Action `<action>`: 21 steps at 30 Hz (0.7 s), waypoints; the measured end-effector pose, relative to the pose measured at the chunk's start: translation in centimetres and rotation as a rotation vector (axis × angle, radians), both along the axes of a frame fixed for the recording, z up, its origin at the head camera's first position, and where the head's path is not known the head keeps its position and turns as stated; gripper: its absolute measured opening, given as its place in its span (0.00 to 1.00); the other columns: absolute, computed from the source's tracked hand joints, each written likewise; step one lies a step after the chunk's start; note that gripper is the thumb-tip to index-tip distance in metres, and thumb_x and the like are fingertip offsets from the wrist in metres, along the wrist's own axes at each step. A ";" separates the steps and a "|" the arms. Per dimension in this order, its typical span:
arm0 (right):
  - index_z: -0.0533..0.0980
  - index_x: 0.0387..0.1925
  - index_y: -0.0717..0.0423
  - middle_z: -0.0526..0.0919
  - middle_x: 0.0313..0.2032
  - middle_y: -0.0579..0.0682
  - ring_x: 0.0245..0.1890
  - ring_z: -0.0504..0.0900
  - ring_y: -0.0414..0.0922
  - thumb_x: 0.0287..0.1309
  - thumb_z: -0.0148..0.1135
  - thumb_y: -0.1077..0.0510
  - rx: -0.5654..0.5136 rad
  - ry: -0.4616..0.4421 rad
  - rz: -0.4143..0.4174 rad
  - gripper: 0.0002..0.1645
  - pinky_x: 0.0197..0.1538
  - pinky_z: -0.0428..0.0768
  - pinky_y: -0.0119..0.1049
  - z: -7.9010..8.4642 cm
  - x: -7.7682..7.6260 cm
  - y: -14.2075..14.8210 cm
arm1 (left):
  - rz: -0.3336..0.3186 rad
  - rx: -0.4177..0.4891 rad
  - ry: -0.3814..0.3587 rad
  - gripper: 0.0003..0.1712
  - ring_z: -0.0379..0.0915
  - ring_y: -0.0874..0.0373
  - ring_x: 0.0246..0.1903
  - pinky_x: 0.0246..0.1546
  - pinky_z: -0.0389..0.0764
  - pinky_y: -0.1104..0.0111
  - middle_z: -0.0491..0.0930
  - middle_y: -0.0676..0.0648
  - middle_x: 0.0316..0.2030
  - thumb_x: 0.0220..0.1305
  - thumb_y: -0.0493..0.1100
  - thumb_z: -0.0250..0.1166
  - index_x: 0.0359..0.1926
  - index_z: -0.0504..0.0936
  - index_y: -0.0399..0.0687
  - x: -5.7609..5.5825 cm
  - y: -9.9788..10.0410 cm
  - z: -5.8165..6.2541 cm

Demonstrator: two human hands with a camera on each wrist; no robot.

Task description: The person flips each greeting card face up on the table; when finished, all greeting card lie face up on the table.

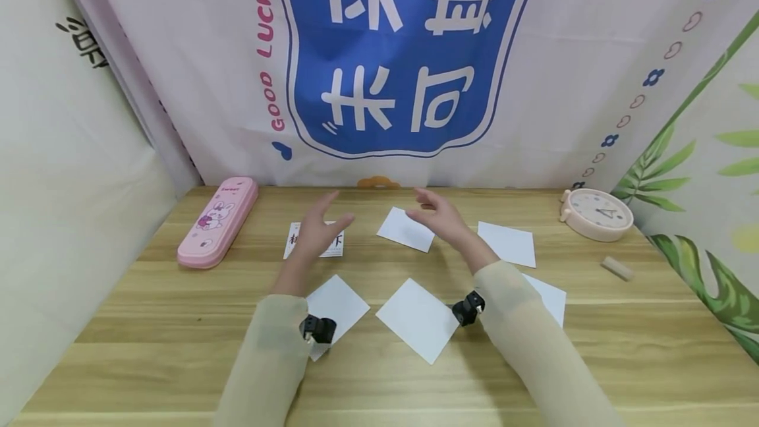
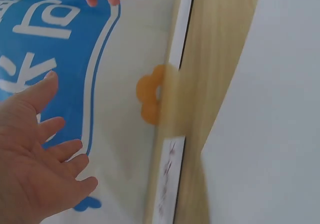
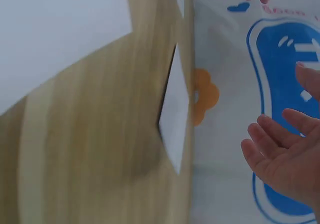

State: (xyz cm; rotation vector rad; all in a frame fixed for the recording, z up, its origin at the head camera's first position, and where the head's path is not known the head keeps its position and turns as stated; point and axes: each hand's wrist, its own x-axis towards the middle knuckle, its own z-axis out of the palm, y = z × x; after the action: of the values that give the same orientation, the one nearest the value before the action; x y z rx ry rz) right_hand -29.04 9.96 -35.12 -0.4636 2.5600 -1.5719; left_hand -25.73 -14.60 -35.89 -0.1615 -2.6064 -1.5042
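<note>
My left hand (image 1: 316, 234) hovers with fingers spread and nothing in its grasp, overlapping a white card with dark characters (image 1: 336, 246) in the head view. Across from it, my right hand (image 1: 443, 221) is held up with its fingers apart, also holding nothing. It partly covers a blank white card (image 1: 403, 230) at the back middle. Closer to me lie two more blank cards, one by the left wrist (image 1: 340, 305) and a middle one (image 1: 418, 321). Both wrist views show the palms and relaxed fingers, the left palm (image 2: 35, 159) and the right palm (image 3: 292, 159).
A pink pencil case (image 1: 218, 223) lies at the back left. On the right are a blank card (image 1: 508, 244), another partly under the right sleeve (image 1: 551, 298), a small round clock (image 1: 597, 215) and a beige stick-like piece (image 1: 617, 268). A printed curtain (image 1: 225, 117) hangs behind the wooden table (image 1: 148, 335).
</note>
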 end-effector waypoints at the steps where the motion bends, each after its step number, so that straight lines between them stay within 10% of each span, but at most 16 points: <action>1: 0.58 0.61 0.56 0.64 0.56 0.58 0.55 0.62 0.52 0.52 0.58 0.54 -0.009 -0.004 -0.019 0.35 0.54 0.63 0.43 -0.3 -0.1 0.5 | 0.001 0.010 -0.014 0.38 0.43 0.48 0.61 0.58 0.48 0.56 0.51 0.42 0.62 0.54 0.51 0.60 0.62 0.57 0.45 -0.2 0.6 -0.2; 21: 0.53 0.61 0.64 0.56 0.60 0.59 0.61 0.51 0.53 0.49 0.61 0.52 0.019 -0.091 -0.153 0.42 0.60 0.49 0.43 -6.2 -1.3 2.9 | -0.009 0.084 -0.155 0.39 0.51 0.46 0.58 0.56 0.53 0.58 0.57 0.40 0.59 0.50 0.49 0.63 0.61 0.58 0.42 -2.1 7.4 -5.6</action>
State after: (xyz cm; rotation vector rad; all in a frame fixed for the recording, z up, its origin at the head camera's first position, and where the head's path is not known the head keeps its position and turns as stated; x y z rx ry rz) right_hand -30.31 12.88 -41.30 -0.1938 2.5924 -1.5746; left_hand -27.81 -7.19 -41.48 -0.0498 -2.6550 -1.6901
